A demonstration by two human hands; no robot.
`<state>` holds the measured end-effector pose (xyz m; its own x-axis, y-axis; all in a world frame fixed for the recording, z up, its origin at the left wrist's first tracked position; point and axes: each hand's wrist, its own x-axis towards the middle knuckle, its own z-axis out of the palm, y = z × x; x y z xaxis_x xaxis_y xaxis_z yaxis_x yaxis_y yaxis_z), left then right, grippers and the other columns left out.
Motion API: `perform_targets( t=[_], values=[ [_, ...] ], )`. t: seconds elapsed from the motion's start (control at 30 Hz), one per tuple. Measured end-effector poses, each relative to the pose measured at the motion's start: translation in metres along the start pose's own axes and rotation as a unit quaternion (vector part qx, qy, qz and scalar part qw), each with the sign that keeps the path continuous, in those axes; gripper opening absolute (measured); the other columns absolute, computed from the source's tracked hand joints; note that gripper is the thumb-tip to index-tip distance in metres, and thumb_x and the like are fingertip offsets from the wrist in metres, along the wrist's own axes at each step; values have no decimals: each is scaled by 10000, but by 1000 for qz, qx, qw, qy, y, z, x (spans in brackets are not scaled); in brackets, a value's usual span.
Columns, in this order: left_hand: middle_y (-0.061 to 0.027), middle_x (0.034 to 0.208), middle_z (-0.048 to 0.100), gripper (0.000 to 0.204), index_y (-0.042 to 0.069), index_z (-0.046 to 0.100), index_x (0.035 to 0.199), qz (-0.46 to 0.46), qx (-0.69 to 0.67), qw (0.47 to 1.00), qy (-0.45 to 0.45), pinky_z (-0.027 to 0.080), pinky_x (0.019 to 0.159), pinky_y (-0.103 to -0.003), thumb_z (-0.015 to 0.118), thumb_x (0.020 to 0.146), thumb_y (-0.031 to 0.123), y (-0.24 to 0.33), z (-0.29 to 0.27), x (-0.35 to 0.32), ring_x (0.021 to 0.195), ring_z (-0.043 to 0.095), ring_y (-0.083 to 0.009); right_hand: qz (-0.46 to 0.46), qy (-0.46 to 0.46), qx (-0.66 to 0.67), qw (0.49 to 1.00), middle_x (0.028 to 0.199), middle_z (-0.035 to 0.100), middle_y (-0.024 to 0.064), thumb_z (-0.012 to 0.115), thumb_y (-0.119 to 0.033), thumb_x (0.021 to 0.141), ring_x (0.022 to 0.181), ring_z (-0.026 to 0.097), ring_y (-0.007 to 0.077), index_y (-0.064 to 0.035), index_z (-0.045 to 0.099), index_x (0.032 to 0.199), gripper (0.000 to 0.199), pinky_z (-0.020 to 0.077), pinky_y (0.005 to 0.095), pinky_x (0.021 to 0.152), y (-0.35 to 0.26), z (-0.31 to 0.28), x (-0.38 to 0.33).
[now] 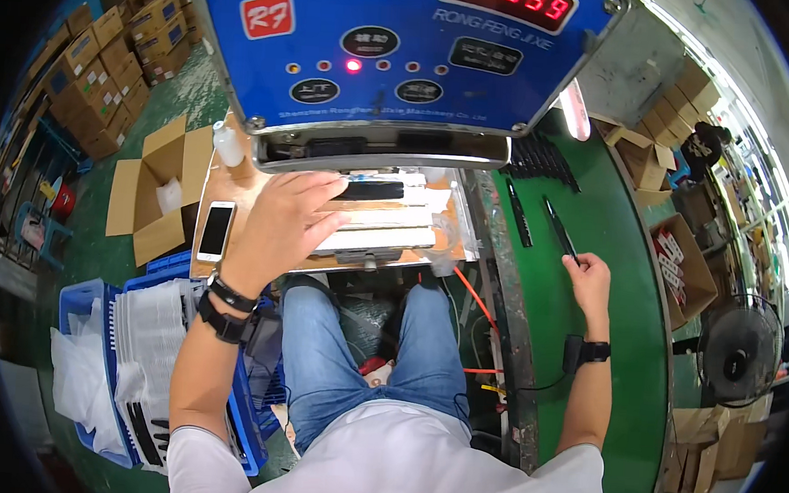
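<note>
The right hand (586, 279) is pinching the near end of one slim black stick (558, 226) over the smooth green counter (606, 374). A second stick (519, 215) is lying beside it, and farther off black pieces (543, 161) are crowding too densely to count. The left hand (291, 219), fingers parted, is reaching one flat black bar (377, 191) on the pale, straight-edged fixture (386, 239); whether it is gripping, I cannot tell. One glossy phone (216, 231) is lying nearby.

Stacked cartons (156, 20) far left; a black fan (739, 350) at right

A white-framed phone (215, 231) lies on the table (241, 189); a white bottle (228, 146) stands beyond it; an open cardboard box (148, 220) sits to their left
</note>
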<state>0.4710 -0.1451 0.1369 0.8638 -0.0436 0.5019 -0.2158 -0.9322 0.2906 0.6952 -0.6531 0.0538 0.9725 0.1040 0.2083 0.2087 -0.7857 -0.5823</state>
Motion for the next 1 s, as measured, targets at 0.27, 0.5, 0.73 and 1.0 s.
perform_targets(
  t=[0.27, 0.5, 0.73, 1.0],
  values=[
    [-157, 1361, 661, 428, 93, 710, 1325, -117, 107, 985, 72, 469, 1098, -469, 742, 899, 108, -4, -52, -136, 1254, 618, -369, -22, -20, -145, 989, 849, 743, 199, 828, -315, 883, 806, 742, 334, 21, 772, 1054, 381, 567, 435, 738, 2, 58, 14],
    [-163, 1352, 660, 485, 57, 701, 1278, -413, 193, 886, -79, 474, 1098, -496, 621, 819, -80, -9, -103, -408, 1323, 573, -388, -73, -96, 10, 993, 789, 554, -9, 729, -81, 912, 697, 505, 105, 30, 651, 1357, 465, 475, 279, 677, 121, 94, 81],
    [-136, 1257, 701, 402, 47, 709, 1128, -489, 239, 835, -79, 469, 1082, -509, 603, 764, -87, 39, -109, -507, 1293, 595, -380, -156, -95, 26, 983, 803, 519, -18, 681, -50, 969, 717, 466, 93, 20, 652, 1346, 385, 442, 275, 668, 38, 100, 94],
    [-159, 1152, 705, 279, 15, 676, 984, -443, 219, 864, -95, 506, 1030, -475, 631, 721, -65, 29, -131, -499, 1253, 604, -396, -200, -141, 88, 966, 876, 575, -14, 676, -75, 1024, 774, 508, 84, -2, 675, 1312, 297, 458, 257, 714, -131, 96, 34]
  ],
)
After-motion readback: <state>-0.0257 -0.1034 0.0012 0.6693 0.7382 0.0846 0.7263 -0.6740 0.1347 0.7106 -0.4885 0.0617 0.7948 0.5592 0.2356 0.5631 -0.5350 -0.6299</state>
